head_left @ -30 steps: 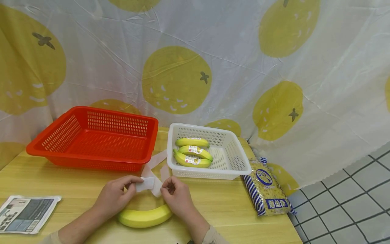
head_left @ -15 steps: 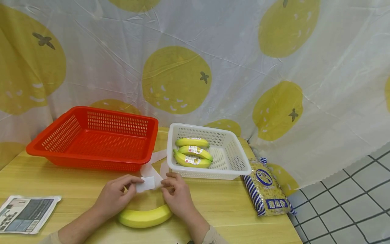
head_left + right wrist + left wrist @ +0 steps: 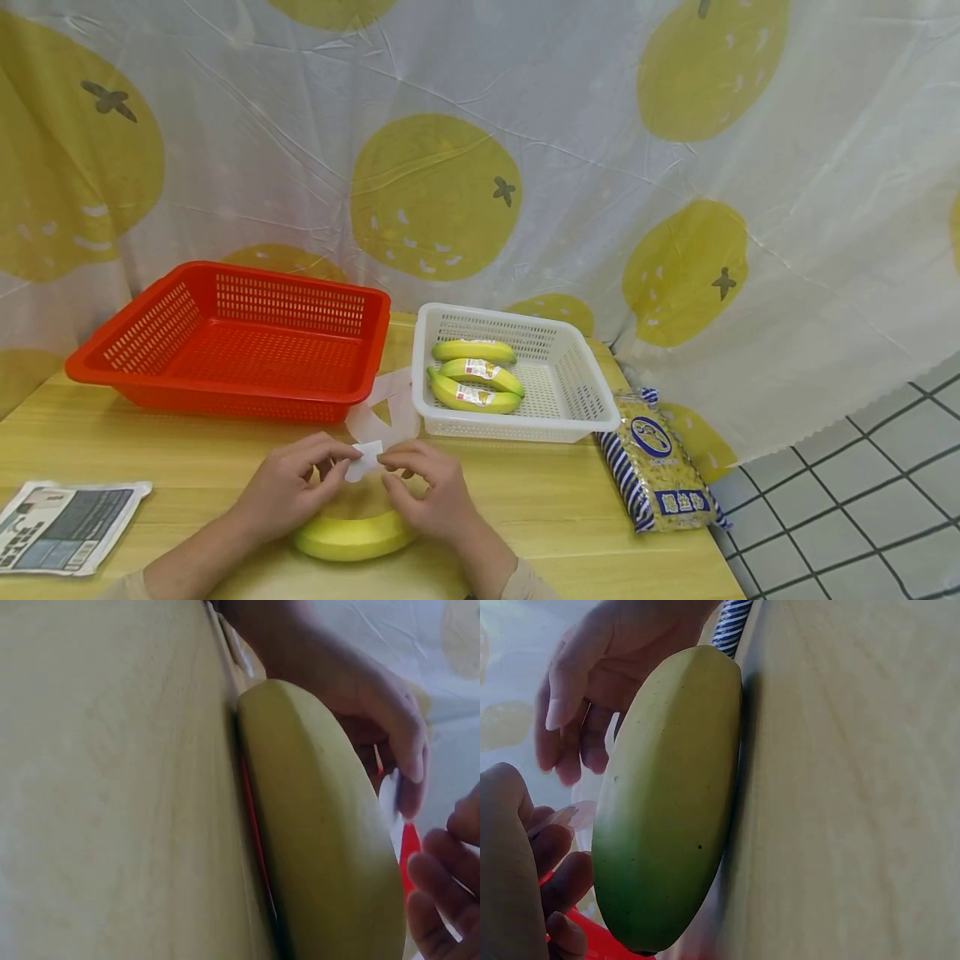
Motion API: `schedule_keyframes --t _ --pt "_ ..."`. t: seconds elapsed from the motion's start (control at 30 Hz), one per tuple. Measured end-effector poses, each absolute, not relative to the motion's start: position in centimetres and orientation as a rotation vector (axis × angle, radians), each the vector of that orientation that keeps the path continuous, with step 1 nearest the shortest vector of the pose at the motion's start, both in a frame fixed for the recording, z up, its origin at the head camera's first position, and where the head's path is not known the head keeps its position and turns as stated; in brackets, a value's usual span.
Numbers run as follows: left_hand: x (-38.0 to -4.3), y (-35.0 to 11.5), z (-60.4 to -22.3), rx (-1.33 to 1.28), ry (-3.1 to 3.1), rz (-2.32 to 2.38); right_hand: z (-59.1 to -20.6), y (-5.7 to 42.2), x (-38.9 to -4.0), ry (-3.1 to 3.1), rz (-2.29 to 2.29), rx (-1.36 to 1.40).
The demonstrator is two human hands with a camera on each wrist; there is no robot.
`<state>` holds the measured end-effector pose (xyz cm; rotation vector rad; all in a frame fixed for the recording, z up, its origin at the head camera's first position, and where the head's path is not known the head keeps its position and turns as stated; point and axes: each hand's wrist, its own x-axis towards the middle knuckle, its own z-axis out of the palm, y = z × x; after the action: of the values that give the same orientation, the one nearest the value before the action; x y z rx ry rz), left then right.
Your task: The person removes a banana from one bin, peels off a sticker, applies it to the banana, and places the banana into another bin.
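Observation:
My left hand point(image 3: 288, 483) pinches a small white label point(image 3: 365, 461) between thumb and fingers, above the table. Facing it from the other side, my right hand point(image 3: 435, 492) has its fingertips right at the label's right edge, thumb and fingers apart. A single yellow banana point(image 3: 352, 540) without a visible sticker lies just below both hands, its ends partly hidden by them. In the left wrist view the label point(image 3: 576, 815) shows at the left fingertips, beside the banana's greenish end. A pale backing strip point(image 3: 405, 417) lies curled on the table behind the hands.
A red basket point(image 3: 255, 354) stands at the back left. Beside it, a white basket point(image 3: 551, 387) contains three bananas point(image 3: 474, 396) bearing printed stickers. A noodle bag point(image 3: 660, 458) lies at the table's right edge, a flat packet point(image 3: 67, 529) at the left.
My right hand has let go of the backing strip and moved left to the label's edge. The strip has shifted back towards the baskets. The label is now tilted, and the left hand has barely moved.

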<state>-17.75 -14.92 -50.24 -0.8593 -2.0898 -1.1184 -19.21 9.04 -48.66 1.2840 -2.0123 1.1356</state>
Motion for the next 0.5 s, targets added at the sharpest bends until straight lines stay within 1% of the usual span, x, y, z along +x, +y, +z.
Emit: schedule_keyframes --t 0.07,0.17,0.27,0.5 --pt "-17.70 -14.89 -50.17 -0.909 -2.078 -1.121 -48.54 9.04 -19.12 -1.976 1.116 1.393" --pt "-17.62 -14.78 -50.03 -0.983 -2.052 -1.135 -48.44 9.05 -18.86 -1.992 1.120 1.461" --pt "-17.51 -14.73 -49.94 -1.026 -2.058 -1.147 -48.41 9.03 -18.66 -2.025 1.177 1.472" --pt "-17.03 -14.82 -49.72 -1.056 -2.148 -1.193 -48.50 8.69 -18.46 -2.053 1.512 1.411"
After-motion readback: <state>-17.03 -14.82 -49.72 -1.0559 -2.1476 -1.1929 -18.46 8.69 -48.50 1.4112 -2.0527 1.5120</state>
